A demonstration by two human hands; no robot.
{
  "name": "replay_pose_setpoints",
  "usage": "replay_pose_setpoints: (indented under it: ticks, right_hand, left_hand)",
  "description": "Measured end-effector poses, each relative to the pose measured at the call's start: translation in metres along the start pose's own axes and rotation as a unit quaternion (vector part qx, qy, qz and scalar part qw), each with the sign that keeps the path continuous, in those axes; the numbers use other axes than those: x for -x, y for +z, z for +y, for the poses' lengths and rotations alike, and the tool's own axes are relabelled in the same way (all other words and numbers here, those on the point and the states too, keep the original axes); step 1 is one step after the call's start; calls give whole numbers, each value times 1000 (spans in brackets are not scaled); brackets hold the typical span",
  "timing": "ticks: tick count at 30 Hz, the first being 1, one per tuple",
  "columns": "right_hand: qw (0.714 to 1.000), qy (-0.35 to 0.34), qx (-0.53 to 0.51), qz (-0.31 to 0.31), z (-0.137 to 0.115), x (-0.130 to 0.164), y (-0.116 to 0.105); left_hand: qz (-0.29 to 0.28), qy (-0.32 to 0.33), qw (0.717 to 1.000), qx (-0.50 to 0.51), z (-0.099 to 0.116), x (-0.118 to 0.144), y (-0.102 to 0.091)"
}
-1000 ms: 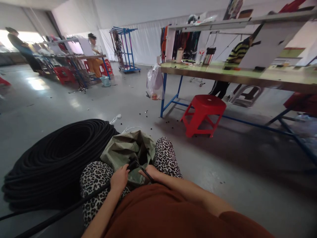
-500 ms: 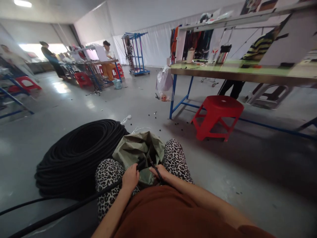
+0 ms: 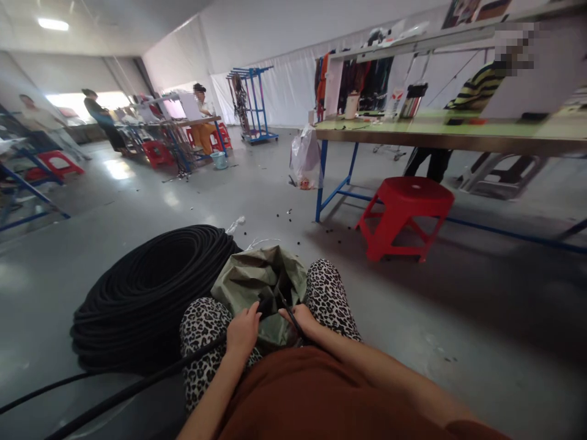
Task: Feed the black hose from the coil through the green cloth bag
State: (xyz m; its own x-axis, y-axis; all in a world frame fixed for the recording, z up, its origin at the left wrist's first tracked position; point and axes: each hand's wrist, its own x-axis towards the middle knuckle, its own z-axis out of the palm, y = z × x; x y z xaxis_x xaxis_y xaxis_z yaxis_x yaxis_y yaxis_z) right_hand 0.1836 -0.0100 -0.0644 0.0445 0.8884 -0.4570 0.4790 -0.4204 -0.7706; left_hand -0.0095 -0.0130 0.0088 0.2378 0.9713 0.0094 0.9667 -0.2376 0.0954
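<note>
Both hands sit at 6 o'clock over the lap. Left hand (image 3: 243,330) is closed around the free end of the black hose (image 3: 202,354); the hose trails from that grip off toward 8 o'clock along the floor. Right hand (image 3: 305,319) is closed on a thin dark tool (image 3: 288,308), blades or jaws too small to tell, meeting the hose end just beside the left fingers.

The hose end is held right at the mouth of the olive bag (image 3: 257,278), which rests between the knees in leopard-print trousers (image 3: 328,296).

Progress, judged: the hose end is being worked at the bag mouth. Contents of the bag are hidden, so finished count cannot be told. The coil (image 3: 151,293) at 9 o'clock looks almost full, so most of the stock looks unused.

Counts, near to far:
- hands at work: 2
- tool: 1
- bag: 1
- hose coil: 1, plus the loose run feeding the hand
- small dark bits scattered on the floor (image 3: 288,214) at 12 o'clock: many, not countable
- red stool (image 3: 406,211) at 2 o'clock: 1 near; more red ones far left, about 3
- bench (image 3: 440,137) at 1–2 o'clock: 1, with a person in a striped top (image 3: 477,88) behind it
- white plastic sack (image 3: 305,156) at the bench leg: 1
- blue rack (image 3: 252,101) at 12 o'clock: 1
- far people at 10–11 o'clock: 3
</note>
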Motion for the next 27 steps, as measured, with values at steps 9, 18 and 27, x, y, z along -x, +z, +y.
replay_pose_setpoints:
  ticks: [9,18,27]
  right_hand:
    - [990,52,-125,-38,-9,2,-4]
    - [980,-23,-160,-116,-3,7,-7]
    - [986,-71,-100,-116,6,2,-4]
  left_hand:
    - [79,43,991,95,-1,-12,10]
    - [74,22,993,87,1,-12,8]
    - [80,23,994,66,1,-12,9]
